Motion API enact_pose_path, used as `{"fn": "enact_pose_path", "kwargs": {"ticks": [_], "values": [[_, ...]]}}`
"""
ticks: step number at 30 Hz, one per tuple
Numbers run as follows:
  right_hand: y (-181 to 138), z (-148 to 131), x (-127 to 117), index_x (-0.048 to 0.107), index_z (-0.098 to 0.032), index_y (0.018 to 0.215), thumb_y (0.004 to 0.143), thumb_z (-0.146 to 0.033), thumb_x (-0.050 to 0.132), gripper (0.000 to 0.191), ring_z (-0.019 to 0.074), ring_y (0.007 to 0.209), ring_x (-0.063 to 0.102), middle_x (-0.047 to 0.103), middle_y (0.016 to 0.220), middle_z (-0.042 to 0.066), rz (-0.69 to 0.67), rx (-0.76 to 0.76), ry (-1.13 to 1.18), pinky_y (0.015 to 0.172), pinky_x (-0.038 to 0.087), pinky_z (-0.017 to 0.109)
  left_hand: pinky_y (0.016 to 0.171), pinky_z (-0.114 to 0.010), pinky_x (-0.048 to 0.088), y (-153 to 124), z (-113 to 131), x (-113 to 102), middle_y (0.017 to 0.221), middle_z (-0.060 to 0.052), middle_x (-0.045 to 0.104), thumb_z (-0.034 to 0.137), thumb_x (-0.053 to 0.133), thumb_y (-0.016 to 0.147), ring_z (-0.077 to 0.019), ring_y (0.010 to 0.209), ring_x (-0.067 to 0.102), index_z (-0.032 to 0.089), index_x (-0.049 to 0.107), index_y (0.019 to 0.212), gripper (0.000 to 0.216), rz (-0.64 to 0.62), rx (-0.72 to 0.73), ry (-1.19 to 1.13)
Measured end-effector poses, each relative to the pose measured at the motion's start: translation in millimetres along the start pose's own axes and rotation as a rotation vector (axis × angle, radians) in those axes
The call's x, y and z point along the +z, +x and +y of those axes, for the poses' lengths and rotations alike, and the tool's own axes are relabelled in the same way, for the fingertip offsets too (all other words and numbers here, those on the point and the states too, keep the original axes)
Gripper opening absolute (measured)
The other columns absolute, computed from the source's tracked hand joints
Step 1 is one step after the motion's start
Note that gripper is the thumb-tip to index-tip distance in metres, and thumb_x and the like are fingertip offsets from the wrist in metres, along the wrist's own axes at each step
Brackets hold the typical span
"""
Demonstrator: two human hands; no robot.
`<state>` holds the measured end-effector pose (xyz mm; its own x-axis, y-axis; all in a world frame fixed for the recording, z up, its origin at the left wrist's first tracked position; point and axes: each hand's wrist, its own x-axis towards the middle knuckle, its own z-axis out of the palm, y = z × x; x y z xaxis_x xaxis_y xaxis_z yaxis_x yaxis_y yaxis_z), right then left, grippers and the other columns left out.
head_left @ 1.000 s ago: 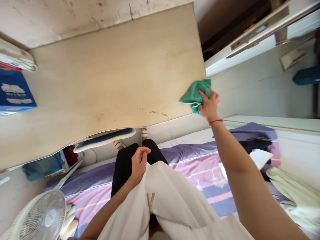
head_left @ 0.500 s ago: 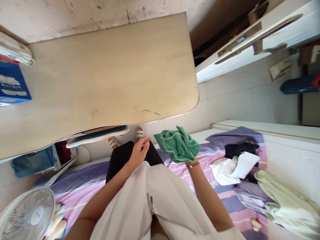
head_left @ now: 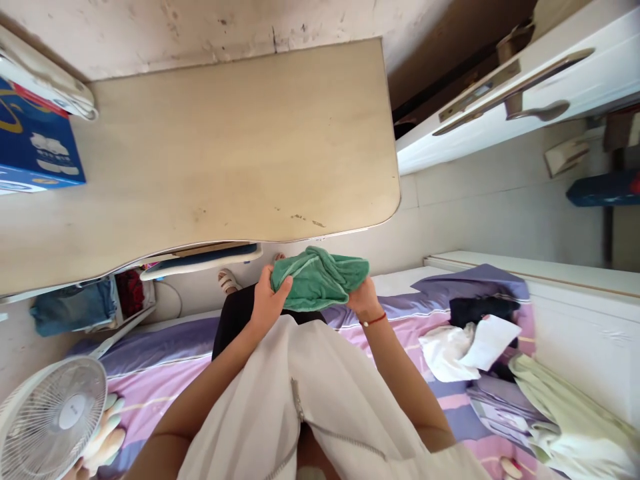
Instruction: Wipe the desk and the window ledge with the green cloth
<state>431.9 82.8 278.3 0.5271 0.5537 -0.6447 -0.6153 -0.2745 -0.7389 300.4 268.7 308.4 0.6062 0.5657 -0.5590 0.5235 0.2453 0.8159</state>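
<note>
A crumpled green cloth (head_left: 320, 280) is stretched between my two hands, just in front of the table's (head_left: 240, 147) curved front edge. My left hand (head_left: 270, 297) grips its left end, with the thumb lying over the fabric. At the right end, my right hand (head_left: 364, 298) is closed on the cloth, its fingers partly hidden beneath it. A red string bracelet (head_left: 374, 321) circles my right wrist. Some stains mark the table surface near its front edge.
On the table's left stands a blue box (head_left: 40, 147). A white fan (head_left: 55, 420) is at lower left. Behind me, a striped bed (head_left: 165, 387) holds clothes and a white paper (head_left: 493, 340). A white door (head_left: 550, 100) with a handle stands at right.
My left hand has moved to the cloth and taken hold of its left end. My right hand has shifted left with the cloth, which is now spread wider.
</note>
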Motion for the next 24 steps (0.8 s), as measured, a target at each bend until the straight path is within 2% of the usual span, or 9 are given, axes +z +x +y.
{"fn": "enact_pose_path", "kwargs": {"ticks": [4,7,9,11,13,16,19,21,24], "values": [[-10,-16,-18,0.075,-0.028,0.126,0.088,-0.099,0.008,0.105,0.0346,0.126,0.069,0.078,0.111,0.013,0.132,-0.078,0.042,0.101,0.058,0.056,0.072,-0.026,0.052,3,5,0,0.087,0.001,0.061,0.054,0.082,0.084,-0.0157,0.077,0.059,0.024,0.057,0.101,0.042,-0.018,0.080,-0.144],[-11,-28,-18,0.076,-0.027,0.119,0.084,-0.104,0.012,0.106,0.0351,0.125,0.069,0.078,0.108,0.015,0.130,-0.124,0.057,0.101,0.058,0.054,0.090,-0.034,0.058,13,3,-3,0.110,-0.006,0.068,0.052,0.080,0.085,-0.0223,0.100,0.068,0.025,0.058,0.119,0.049,0.006,0.065,-0.112],[-10,-36,-11,0.076,-0.023,0.114,0.084,-0.100,0.042,0.089,0.0348,0.119,0.070,0.077,0.105,0.015,0.028,-0.128,-0.036,0.100,0.059,0.050,0.111,-0.045,0.052,17,5,-4,0.135,-0.014,0.065,0.051,0.084,0.080,-0.0314,0.129,0.063,0.023,0.056,0.134,0.066,0.040,0.145,0.035],[-9,-46,-1,0.076,-0.021,0.107,0.089,-0.077,0.065,0.060,0.0307,0.109,0.071,0.077,0.101,0.012,-0.093,-0.160,-0.252,0.098,0.058,0.044,0.126,-0.053,0.039,19,13,-3,0.156,-0.020,0.053,0.053,0.087,0.079,-0.0379,0.152,0.045,0.022,0.053,0.146,0.081,0.004,0.315,0.166],[-11,-57,9,0.074,-0.020,0.095,0.095,-0.052,0.064,0.033,0.0242,0.093,0.069,0.075,0.091,0.007,-0.222,-0.221,-0.530,0.089,0.057,0.036,0.131,-0.054,0.031,21,27,0,0.162,-0.020,0.049,0.057,0.087,0.080,-0.0394,0.158,0.038,0.024,0.054,0.151,0.084,-0.152,0.486,0.251],[-16,-73,15,0.063,-0.019,0.077,0.098,-0.031,0.054,0.026,0.0160,0.068,0.056,0.066,0.074,0.003,-0.392,-0.271,-0.897,0.067,0.046,0.026,0.122,-0.049,0.043,27,50,5,0.129,-0.013,0.071,0.054,0.088,0.082,-0.0353,0.129,0.065,0.030,0.072,0.129,0.055,-0.497,0.623,0.331],[-22,-85,7,0.060,-0.019,0.072,0.099,-0.029,0.058,0.029,0.0125,0.057,0.045,0.059,0.064,0.000,-0.440,-0.242,-1.063,0.059,0.034,0.025,0.094,-0.039,0.056,32,68,5,0.085,-0.005,0.069,0.045,0.087,0.084,-0.0269,0.083,0.069,0.030,0.078,0.093,0.020,-0.676,0.583,0.355],[-25,-92,-4,0.063,-0.019,0.074,0.098,-0.031,0.064,0.027,0.0129,0.057,0.048,0.060,0.063,0.000,-0.429,-0.197,-1.106,0.058,0.033,0.025,0.082,-0.034,0.054,31,79,1,0.083,-0.005,0.066,0.041,0.080,0.088,-0.0255,0.081,0.065,0.028,0.072,0.080,0.017,-0.687,0.552,0.380],[-30,-105,-12,0.072,-0.019,0.083,0.098,-0.025,0.064,0.018,0.0174,0.069,0.062,0.070,0.075,0.004,-0.402,-0.220,-1.143,0.069,0.043,0.027,0.077,-0.031,0.051,21,97,-4,0.097,-0.007,0.069,0.032,0.066,0.094,-0.0235,0.086,0.066,0.026,0.064,0.077,0.018,-0.701,0.572,0.411]]}}
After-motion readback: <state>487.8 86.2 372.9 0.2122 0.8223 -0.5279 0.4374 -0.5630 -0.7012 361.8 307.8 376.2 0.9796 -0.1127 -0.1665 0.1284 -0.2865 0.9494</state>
